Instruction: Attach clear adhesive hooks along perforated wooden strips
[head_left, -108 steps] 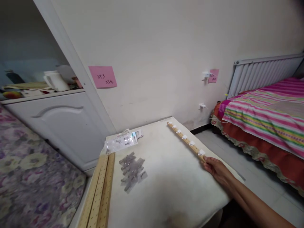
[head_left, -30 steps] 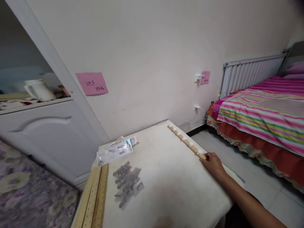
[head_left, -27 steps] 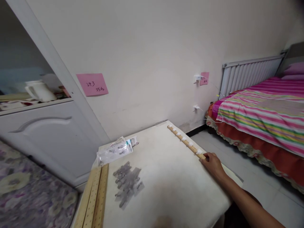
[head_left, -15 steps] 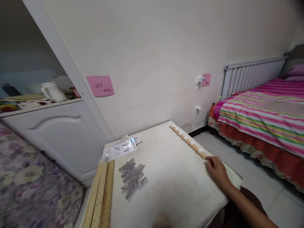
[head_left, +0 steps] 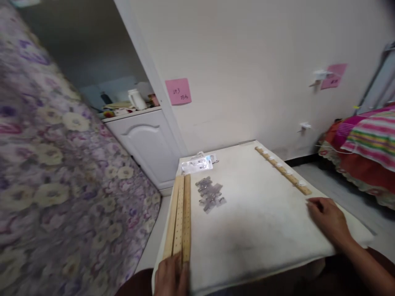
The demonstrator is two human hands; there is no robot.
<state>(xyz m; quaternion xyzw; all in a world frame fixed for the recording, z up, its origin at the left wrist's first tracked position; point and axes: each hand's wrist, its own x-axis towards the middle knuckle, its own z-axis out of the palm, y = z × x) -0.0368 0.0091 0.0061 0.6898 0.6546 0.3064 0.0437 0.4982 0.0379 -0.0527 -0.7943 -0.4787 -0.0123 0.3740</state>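
Note:
My left hand (head_left: 171,274) is at the near ends of several pale wooden strips with rows of small holes (head_left: 178,218), its fingers curled round the end of the right-hand strip (head_left: 187,213). My right hand (head_left: 328,218) rests on the table's right side, fingers curled together, with nothing visible in them. Just beyond it, a little apart from the fingertips, lies another wooden strip (head_left: 305,190) with several white pieces (head_left: 289,172) along it. A heap of small clear packets with metallic-looking bits inside (head_left: 211,194) lies right of the left strips.
Clear plastic packaging (head_left: 197,164) lies at the back left of the cloth-covered table (head_left: 247,238). A floral curtain (head_left: 77,185) and a white cabinet (head_left: 148,144) stand left. Wall plugs (head_left: 305,126) and a bed (head_left: 345,152) are to the right.
The view has swung left. My left hand has come into view and taken hold at the wooden strips. My right hand has drawn slightly away from the end of the right strip.

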